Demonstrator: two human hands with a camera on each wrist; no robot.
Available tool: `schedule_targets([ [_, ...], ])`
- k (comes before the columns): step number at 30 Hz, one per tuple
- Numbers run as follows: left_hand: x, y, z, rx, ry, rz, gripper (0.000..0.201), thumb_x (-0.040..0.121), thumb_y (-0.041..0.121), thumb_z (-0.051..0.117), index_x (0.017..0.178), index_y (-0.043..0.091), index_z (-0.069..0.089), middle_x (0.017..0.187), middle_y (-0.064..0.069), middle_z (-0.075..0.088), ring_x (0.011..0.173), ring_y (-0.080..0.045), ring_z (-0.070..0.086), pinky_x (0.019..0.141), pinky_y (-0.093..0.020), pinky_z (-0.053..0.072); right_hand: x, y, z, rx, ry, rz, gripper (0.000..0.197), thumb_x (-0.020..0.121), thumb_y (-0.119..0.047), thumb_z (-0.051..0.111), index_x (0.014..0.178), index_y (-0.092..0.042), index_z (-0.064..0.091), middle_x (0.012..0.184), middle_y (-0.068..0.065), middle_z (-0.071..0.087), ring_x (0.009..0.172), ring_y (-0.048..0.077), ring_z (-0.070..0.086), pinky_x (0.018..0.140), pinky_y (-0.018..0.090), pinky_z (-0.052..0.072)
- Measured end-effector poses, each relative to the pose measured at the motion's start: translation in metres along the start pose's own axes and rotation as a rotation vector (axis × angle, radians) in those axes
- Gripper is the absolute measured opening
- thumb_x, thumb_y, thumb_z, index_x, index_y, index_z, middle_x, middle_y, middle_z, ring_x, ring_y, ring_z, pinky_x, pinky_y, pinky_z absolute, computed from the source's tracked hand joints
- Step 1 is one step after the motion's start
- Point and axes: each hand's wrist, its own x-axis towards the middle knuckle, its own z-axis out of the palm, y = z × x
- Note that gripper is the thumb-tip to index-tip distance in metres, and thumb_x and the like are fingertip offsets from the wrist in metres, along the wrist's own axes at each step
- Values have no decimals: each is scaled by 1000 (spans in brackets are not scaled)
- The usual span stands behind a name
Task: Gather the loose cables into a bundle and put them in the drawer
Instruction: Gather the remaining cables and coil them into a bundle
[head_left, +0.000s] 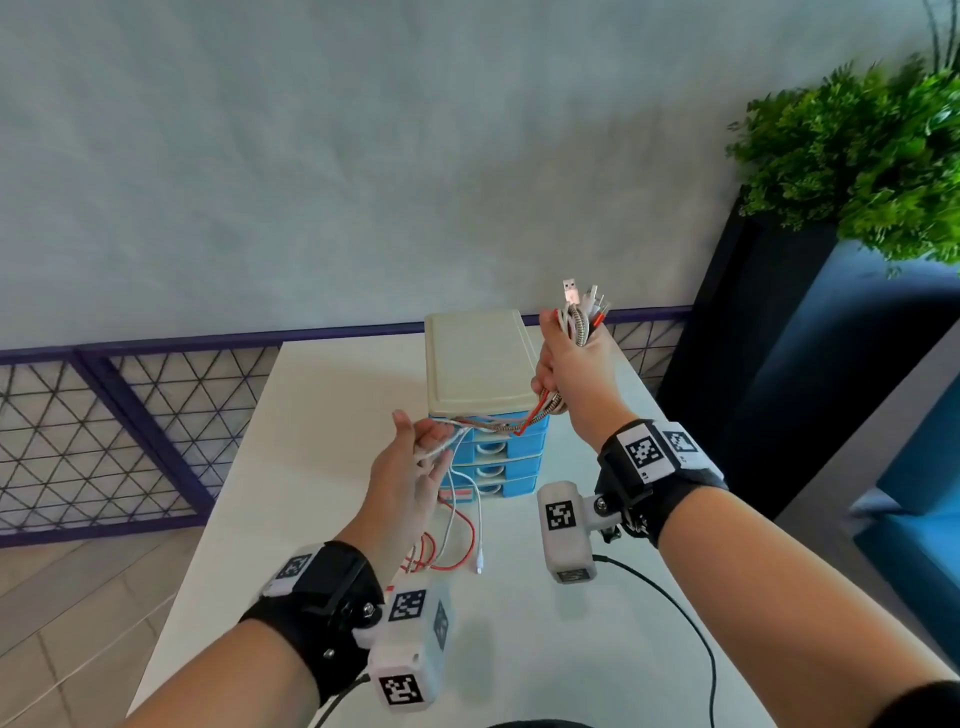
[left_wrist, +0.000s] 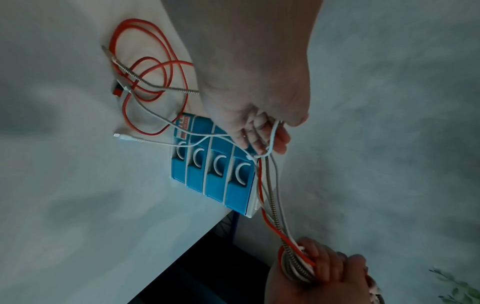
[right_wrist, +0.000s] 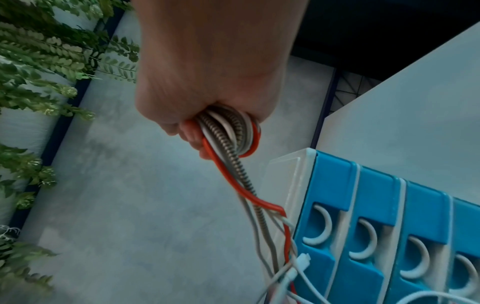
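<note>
Your right hand (head_left: 571, 374) grips the looped red, white and braided-metal cables (head_left: 579, 325) just above the blue plastic drawer unit (head_left: 514, 457). Your left hand (head_left: 410, 478), loosely spread, carries their tails in front of it.

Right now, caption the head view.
Right hand grips coiled cables by the drawer unit; left hand lifts their loose ends.
</note>
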Motion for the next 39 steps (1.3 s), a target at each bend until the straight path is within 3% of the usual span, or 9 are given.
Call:
schedule_targets([
  [8, 11, 2, -20, 877, -245, 424, 53, 96, 51, 33, 63, 13, 49, 50, 4, 39, 48, -13, 34, 59, -32, 37, 12, -12, -7, 92, 112, -10, 25, 96, -24, 56, 75, -15, 46, 39, -7, 34, 30, 10, 32, 41, 25, 40],
  [15, 11, -12, -74, 1657, -456, 179, 41, 96, 53, 27, 69, 29, 46, 57, 9, 51, 53, -10, 53, 61, -25, 45, 23, -39, -5, 396, 135, 11, 22, 97, -23, 55, 77, -18, 46, 42, -7, 32, 32, 8, 28, 38, 22, 36],
  [18, 9, -20, -81, 1730, -448, -32, 43, 95, 52, 32, 87, 20, 60, 72, 7, 61, 70, -14, 67, 70, -28, 56, 16, -44, 6, 398, 50, 24, 24, 97, -23, 55, 75, -18, 47, 41, -7, 32, 31, 7, 28, 37, 22, 36],
  [22, 13, -24, -73, 1812, -484, 108, 51, 79, 66, 39, 91, 22, 62, 82, -2, 66, 74, -24, 69, 70, -37, 57, 11, -35, 17, 204, 2, -2, 28, 96, -26, 57, 74, -16, 42, 41, -7, 34, 32, 10, 30, 41, 24, 39],
  [26, 4, -19, -50, 1541, -411, 215, 39, 64, 45, 72, 97, 30, 59, 99, 11, 59, 90, -8, 61, 77, -26, 55, 10, -26, 22, 51, -16, -41, 33, 96, -26, 55, 69, -15, 41, 40, -6, 36, 31, 10, 34, 44, 29, 41],
  [28, 2, -7, -38, 1483, -523, 42, 64, 67, 32, 81, 123, 29, 49, 115, 21, 49, 108, -1, 52, 87, -14, 43, 10, -23, 23, 28, -18, -45, 33, 96, -26, 56, 69, -15, 41, 39, -6, 37, 30, 10, 35, 43, 29, 41],
  [32, 8, 34, -25, 2006, -837, -536, 42, 64, 61, 71, 70, 20, 61, 64, 7, 54, 61, -16, 52, 64, -29, 36, 11, -18, 22, -15, -79, -24, 34, 96, -28, 56, 68, -15, 41, 40, -7, 37, 32, 11, 36, 44, 28, 43],
  [34, 11, 53, -13, 2193, -776, -674, 35, 82, 48, 61, 92, 16, 70, 83, 3, 73, 78, -13, 68, 73, -27, 47, 9, -16, 22, -18, -126, -3, 34, 96, -29, 56, 68, -16, 42, 42, -6, 37, 33, 11, 37, 45, 28, 43],
  [39, 2, 58, 34, 1759, -416, 383, 38, 101, 34, 30, 87, 14, 59, 95, -8, 65, 91, -24, 59, 79, -33, 42, 1, -13, 30, 81, -256, 62, 33, 96, -29, 57, 68, -16, 43, 44, -4, 32, 35, 11, 36, 44, 27, 43],
])
